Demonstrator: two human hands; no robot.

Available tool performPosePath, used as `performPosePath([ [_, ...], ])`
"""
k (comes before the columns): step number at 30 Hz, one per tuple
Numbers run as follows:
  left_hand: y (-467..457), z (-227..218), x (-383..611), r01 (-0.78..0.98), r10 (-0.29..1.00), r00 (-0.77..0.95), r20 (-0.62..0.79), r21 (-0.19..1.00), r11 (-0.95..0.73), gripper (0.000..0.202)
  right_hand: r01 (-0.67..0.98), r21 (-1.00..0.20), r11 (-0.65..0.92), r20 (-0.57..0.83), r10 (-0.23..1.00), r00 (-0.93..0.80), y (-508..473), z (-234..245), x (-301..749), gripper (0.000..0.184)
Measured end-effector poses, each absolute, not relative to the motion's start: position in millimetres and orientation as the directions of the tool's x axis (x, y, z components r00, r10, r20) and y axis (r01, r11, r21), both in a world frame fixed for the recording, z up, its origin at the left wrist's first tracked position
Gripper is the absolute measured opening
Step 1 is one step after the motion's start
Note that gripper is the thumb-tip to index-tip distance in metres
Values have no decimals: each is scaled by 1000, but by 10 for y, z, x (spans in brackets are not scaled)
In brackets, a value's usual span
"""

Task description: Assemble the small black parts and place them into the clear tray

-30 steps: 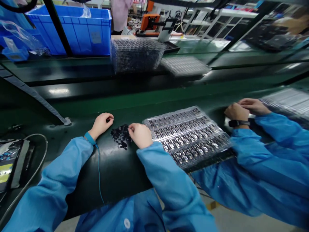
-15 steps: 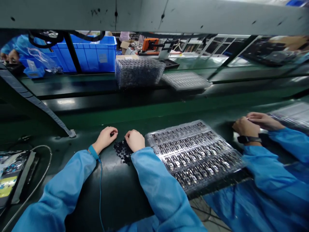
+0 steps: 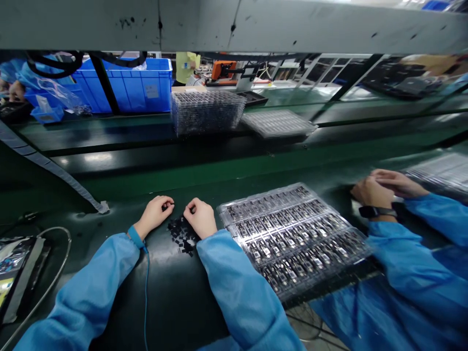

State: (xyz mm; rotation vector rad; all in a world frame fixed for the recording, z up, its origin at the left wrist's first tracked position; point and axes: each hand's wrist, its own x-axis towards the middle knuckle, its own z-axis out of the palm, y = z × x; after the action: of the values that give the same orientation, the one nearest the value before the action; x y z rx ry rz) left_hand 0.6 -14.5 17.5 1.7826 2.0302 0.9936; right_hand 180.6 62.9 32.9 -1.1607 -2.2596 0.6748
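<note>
On the dark green bench lies a loose pile of small black flat pieces (image 3: 182, 236). My left hand (image 3: 158, 212), with a blue wrist strap (image 3: 136, 237) and cord, is at the pile's upper left, fingers pinched together; whatever is between them is too small to name. At the pile's upper right my right hand (image 3: 201, 217) is also closed in a pinch, its fingertips near the black pieces, and its contents cannot be made out. Right of it, a clear plastic tray (image 3: 224, 208) carries rows of small metallic electronic parts (image 3: 288, 239).
A co-worker's hands (image 3: 380, 189) work beyond the tray, near more clear trays (image 3: 444, 170). Behind stand stacked clear trays (image 3: 206, 114), another tray (image 3: 280, 123) and a blue bin (image 3: 127, 85). A slanted post (image 3: 54, 168) rises left; a grey beam (image 3: 234, 24) crosses overhead.
The view has shifted slightly, so most things sit a little further left. My right hand's fingertips have turned up and left, off the pile's upper edge; my left hand keeps its pinch.
</note>
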Motion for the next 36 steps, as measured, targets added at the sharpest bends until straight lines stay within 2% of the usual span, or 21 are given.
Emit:
performPosePath([
  [3,-155,191,17,764,949,-218,227,645,21,15,370,-800,473,292,845,-448,646,252,1850,13],
  [5,-160,195,20,765,950,-221,222,643,27,16,231,-842,488,373,835,-406,656,207,1879,19],
  [7,-162,191,19,767,949,-225,220,641,33,16,163,-840,517,429,818,-384,659,179,1903,21],
  [18,-166,168,11,774,953,-249,171,627,90,20,67,-868,492,455,843,-288,659,138,1969,21],
  [26,-165,175,7,781,952,-263,156,614,116,22,70,-899,433,398,872,-284,676,124,1982,22],
  [36,-174,172,12,774,950,-262,168,625,103,22,51,-929,367,338,895,-291,678,40,1978,15],
])
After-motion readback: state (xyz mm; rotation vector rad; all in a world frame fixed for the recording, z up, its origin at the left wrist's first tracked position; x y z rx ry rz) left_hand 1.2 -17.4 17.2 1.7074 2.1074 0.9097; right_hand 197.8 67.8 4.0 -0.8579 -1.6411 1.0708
